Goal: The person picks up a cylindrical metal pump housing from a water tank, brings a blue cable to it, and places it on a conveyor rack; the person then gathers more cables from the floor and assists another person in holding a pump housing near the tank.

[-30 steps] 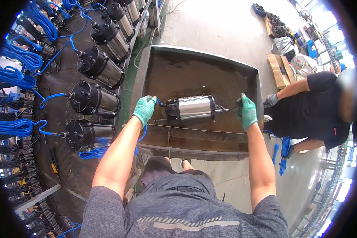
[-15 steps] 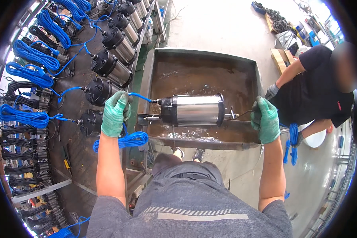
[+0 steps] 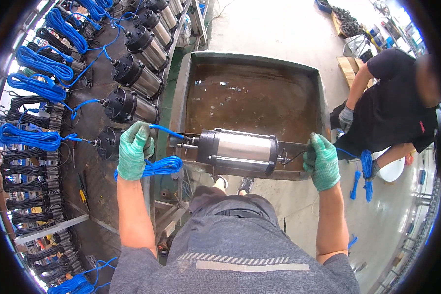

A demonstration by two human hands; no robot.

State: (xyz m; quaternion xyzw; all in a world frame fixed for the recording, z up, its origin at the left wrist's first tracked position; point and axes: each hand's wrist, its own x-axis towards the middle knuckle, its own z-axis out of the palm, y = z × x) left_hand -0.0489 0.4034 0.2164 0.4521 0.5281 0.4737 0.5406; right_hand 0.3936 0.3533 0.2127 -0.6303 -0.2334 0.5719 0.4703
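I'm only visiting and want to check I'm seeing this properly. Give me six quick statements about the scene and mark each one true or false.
1. The left hand grips a blue cable. True.
2. The right hand holds a thin dark cord. True.
3. A silver cylinder is on its side between the hands. True.
4. Both hands are bare. False: they wear green gloves.
5. Beyond the cylinder is dry sand. False: a tub of brownish liquid is there.
6. Nobody else is around. False: a co-worker is at the right.
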